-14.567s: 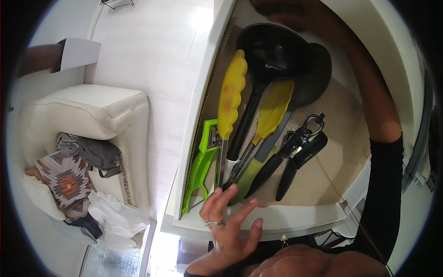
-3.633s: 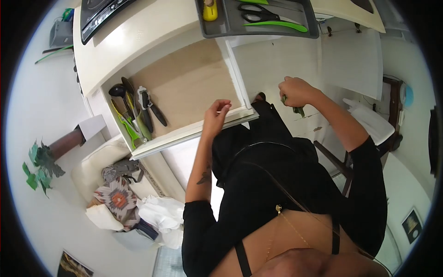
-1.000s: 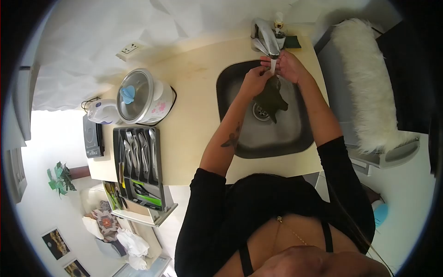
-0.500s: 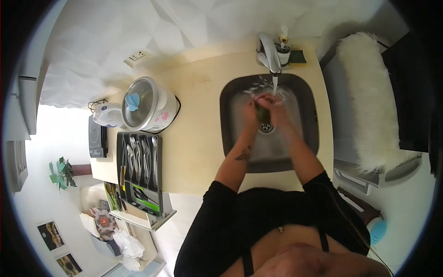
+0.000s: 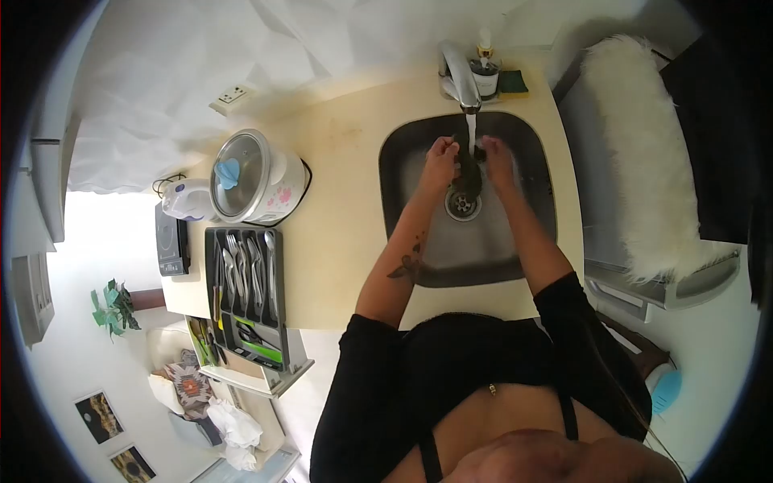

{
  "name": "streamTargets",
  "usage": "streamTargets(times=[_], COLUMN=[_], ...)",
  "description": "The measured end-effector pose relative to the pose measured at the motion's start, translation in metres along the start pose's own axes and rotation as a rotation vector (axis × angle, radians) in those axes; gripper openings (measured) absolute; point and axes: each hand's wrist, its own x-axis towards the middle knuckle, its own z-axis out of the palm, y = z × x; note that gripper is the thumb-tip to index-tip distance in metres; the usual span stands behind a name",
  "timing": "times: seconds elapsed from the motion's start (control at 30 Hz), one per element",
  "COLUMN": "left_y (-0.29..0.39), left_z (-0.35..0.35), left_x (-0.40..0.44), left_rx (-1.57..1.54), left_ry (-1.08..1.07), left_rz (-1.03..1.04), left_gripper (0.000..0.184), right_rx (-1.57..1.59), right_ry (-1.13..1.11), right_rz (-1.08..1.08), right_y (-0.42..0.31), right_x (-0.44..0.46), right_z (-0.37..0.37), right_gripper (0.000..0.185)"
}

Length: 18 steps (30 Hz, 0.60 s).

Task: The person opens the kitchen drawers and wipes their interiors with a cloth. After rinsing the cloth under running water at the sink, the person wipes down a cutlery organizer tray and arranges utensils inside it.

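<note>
Under the running tap [image 5: 460, 79], a dark green, soft-looking piece [image 5: 468, 173] hangs over the sink [image 5: 390, 197]; its exact kind is not clear. My left hand [image 5: 441, 159] is closed on its left edge, fingers bent. To the right of the water stream is my right hand [image 5: 498, 161], slightly smeared, with its fingertips close to a small dark part of the piece. Whether those fingers grip it cannot be told. Below the piece is the metal drain [image 5: 463, 206].
A soap dispenser [image 5: 484, 79] and a green scouring pad [image 5: 512, 81] stand behind the sink. On the counter to the left are a rice cooker [image 5: 278, 181], a kettle [image 5: 183, 200], a hotplate [image 5: 171, 241] and a cutlery tray [image 5: 279, 302] above a pulled-out drawer [image 5: 298, 374].
My hands have moved apart and a little up, from pressed together around the green piece to either side of it. The piece now hangs longer and more spread out.
</note>
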Motion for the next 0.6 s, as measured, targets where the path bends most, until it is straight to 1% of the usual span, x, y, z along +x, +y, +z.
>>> streamTargets(times=[0.03,0.07,0.1,0.13,0.17,0.2,0.23,0.27,0.3,0.33,0.37,0.4,0.43,0.47,0.5,0.53,0.57,0.6], left_y=[-0.026,-0.028,-0.03,0.002,0.019,0.018,0.019,0.018,0.012,0.004,-0.006,-0.017,-0.031,-0.038,-0.037,-0.036,-0.036,-0.041], left_z=[-0.011,-0.012,-0.012,-0.002,0.002,-0.002,-0.005,-0.008,-0.009,-0.011,-0.014,-0.02,-0.029,-0.036,-0.044,-0.053,-0.061,-0.07], left_x=[0.02,0.018,0.015,-0.009,-0.025,-0.025,-0.023,-0.018,-0.012,-0.007,0.002,0.014,0.026,0.032,0.032,0.031,0.03,0.03], left_rx=[0.13,0.198,0.255,0.198,0.141,0.141,0.468,0.787,0.785,0.553,0.314,0.309,0.653,0.995,0.994,0.94,0.881,0.88], left_ry=[-0.154,-0.23,-0.3,-0.322,-0.34,-0.342,-0.139,0.075,0.073,-0.082,-0.232,-0.227,-0.251,-0.271,-0.265,-0.272,-0.28,-0.281], left_rz=[0.233,0.342,0.455,0.197,-0.062,-0.063,0.134,0.334,0.334,0.475,0.611,0.612,0.51,0.393,0.392,0.237,0.082,0.078], left_gripper=[0.03,0.029,0.028,0.029,0.032,0.032,0.036,0.039,0.039,0.042,0.045,0.045,0.049,0.053,0.053,0.049,0.046,0.046], right_rx=[0.229,0.219,0.299,0.382,0.382,0.339,0.293,0.291,0.202,0.107,0.101,0.071,0.04,0.035,-0.097,-0.226,-0.224,-0.39], right_ry=[-0.058,-0.065,-0.221,-0.374,-0.372,-0.429,-0.484,-0.483,-0.549,-0.615,-0.619,-0.682,-0.747,-0.754,-0.63,-0.498,-0.501,-0.47], right_rz=[0.216,0.216,0.38,0.54,0.547,0.43,0.309,0.305,0.158,0.014,0.015,0.012,0.012,0.012,-0.203,-0.412,-0.409,-0.42], right_y=[-0.009,-0.035,-0.073,-0.093,-0.087,-0.079,-0.072,-0.065,-0.059,-0.052,-0.058,-0.071,-0.082,-0.09,-0.094,-0.096,-0.088,-0.077], right_x=[0.004,-0.005,-0.025,-0.036,-0.037,-0.033,-0.027,-0.017,-0.009,-0.006,-0.006,-0.005,-0.006,-0.007,-0.009,-0.01,-0.006,0.001], right_z=[-0.009,-0.017,-0.021,-0.023,-0.024,-0.027,-0.028,-0.028,-0.026,-0.027,-0.031,-0.038,-0.044,-0.051,-0.059,-0.065,-0.072,-0.08], right_gripper=[0.029,0.029,0.03,0.03,0.03,0.032,0.035,0.035,0.037,0.04,0.04,0.043,0.047,0.047,0.049,0.052,0.052,0.047])
